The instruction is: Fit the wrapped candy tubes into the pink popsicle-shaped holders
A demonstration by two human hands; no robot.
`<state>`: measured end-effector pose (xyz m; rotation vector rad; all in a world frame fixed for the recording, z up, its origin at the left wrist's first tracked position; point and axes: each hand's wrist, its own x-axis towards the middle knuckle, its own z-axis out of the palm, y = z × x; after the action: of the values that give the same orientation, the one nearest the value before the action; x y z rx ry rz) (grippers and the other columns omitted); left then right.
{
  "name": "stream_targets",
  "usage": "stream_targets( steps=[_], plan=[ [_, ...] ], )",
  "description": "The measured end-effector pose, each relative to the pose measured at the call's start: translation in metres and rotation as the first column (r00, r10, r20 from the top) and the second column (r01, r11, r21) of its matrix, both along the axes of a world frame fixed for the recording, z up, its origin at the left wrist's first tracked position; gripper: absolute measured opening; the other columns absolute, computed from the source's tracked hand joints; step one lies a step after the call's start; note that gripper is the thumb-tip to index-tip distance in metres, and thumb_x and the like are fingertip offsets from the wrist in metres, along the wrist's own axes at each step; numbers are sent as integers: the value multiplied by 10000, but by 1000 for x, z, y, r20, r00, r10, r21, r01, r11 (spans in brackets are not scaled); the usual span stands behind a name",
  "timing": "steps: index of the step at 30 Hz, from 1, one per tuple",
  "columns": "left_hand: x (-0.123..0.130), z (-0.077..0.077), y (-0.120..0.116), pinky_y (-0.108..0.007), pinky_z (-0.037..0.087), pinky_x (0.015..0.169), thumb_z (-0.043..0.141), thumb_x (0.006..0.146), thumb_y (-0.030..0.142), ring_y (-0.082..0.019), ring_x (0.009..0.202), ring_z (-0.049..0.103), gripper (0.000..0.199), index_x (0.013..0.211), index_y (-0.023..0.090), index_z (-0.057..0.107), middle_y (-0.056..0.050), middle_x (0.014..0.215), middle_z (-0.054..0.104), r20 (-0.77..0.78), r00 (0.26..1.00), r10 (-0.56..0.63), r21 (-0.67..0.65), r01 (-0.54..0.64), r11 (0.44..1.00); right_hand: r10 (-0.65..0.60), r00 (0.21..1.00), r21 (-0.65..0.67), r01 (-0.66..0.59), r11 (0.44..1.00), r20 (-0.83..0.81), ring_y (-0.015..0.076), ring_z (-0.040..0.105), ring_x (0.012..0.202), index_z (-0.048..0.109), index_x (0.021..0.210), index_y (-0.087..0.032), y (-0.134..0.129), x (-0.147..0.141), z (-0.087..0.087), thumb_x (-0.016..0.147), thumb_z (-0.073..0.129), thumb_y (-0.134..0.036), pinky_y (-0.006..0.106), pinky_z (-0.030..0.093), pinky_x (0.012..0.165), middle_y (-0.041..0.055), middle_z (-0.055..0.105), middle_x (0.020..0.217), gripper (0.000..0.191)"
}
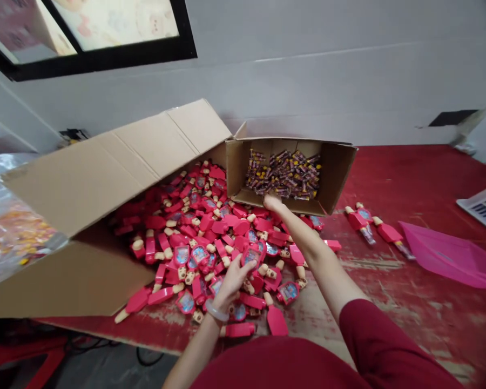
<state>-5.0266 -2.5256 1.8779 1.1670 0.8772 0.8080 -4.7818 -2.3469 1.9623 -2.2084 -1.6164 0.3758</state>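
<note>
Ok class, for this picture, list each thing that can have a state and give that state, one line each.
Left hand: open, fingers spread over the toys.
Right hand: at the small box's front rim.
Small cardboard box: open, full of wrapped packets.
Large cardboard box: flaps open.
Pink lolly-shaped toys: loose, heaped.
Pink plastic sheet: lying flat.

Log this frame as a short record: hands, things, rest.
left hand: on the pile of red lolly-shaped packs; grip unclear
left wrist: pale bangle
right hand: at the near rim of the small cardboard box
box contents: small wrapped items
rest: large open cardboard box, worn red table, pink plastic bag, clear plastic bag, white plastic rack
</note>
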Motion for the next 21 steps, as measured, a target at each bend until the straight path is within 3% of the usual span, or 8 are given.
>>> stream_targets(
  steps=[2,5,7,10,11,13,16,21],
  plan=[
    [-10,1,7,-269,491,697,769,758,530,-163,772,641,538,1105,139,646,-68,991,727,-30,999,14,27,-13,1000,-27,999,-24,26,999,-31,336,639,1169,705,1041,-33,-11,1,0,841,632,-122,368,472,994,267,705,1117,231],
    [-15,6,16,-282,504,741,762,763,543,-174,807,653,521,1080,147,642,-58,972,724,-76,997,33,84,-26,996,-6,992,-27,3,1000,-126,235,708,900,685,985,-107,-44,3,1,897,621,-263,289,533,820,130,736,883,190],
    [-11,11,19,-284,510,790,741,793,535,-173,855,656,482,1068,155,633,-55,1000,718,-87,996,35,141,-22,990,50,933,48,-35,998,-356,163,674,697,633,1033,-162,-76,1,-1,917,606,-370,252,541,671,42,705,788,240],
    [-1,19,19,-279,513,768,700,836,539,-164,827,649,468,1101,162,620,-53,1006,711,-95,995,13,188,5,982,204,561,236,-17,972,-802,134,624,574,547,1070,-216,-128,-8,-9,793,742,-437,266,547,563,-22,660,755,405],
    [1,22,18,-280,513,762,689,845,536,-165,823,647,462,1108,162,620,-54,1008,710,-98,995,3,206,18,978,248,422,272,-2,962,-872,143,641,594,543,1069,-222,-143,-11,-12,737,794,-425,285,565,576,-23,661,774,463],
    [1,29,16,-286,511,801,684,853,514,-177,871,649,430,1091,160,631,-59,1031,708,-110,994,-13,264,42,964,279,285,289,-8,957,-917,167,689,693,563,1050,-221,-171,-16,-18,687,837,-403,325,600,648,-7,678,843,490],
    [-10,41,13,-298,502,858,705,837,481,-195,932,644,419,1097,157,648,-49,1034,704,-204,975,-93,319,156,935,277,322,259,-98,961,-905,177,703,804,584,965,-201,-198,-16,-19,682,851,-392,324,597,724,16,690,921,433],
    [-30,63,9,-273,502,738,730,797,511,-197,866,635,466,1092,154,682,-35,978,693,-338,881,-332,246,424,872,425,632,79,-500,863,-648,170,657,768,648,981,-184,-216,-5,3,724,826,-421,267,511,682,14,696,874,393]
  ],
)
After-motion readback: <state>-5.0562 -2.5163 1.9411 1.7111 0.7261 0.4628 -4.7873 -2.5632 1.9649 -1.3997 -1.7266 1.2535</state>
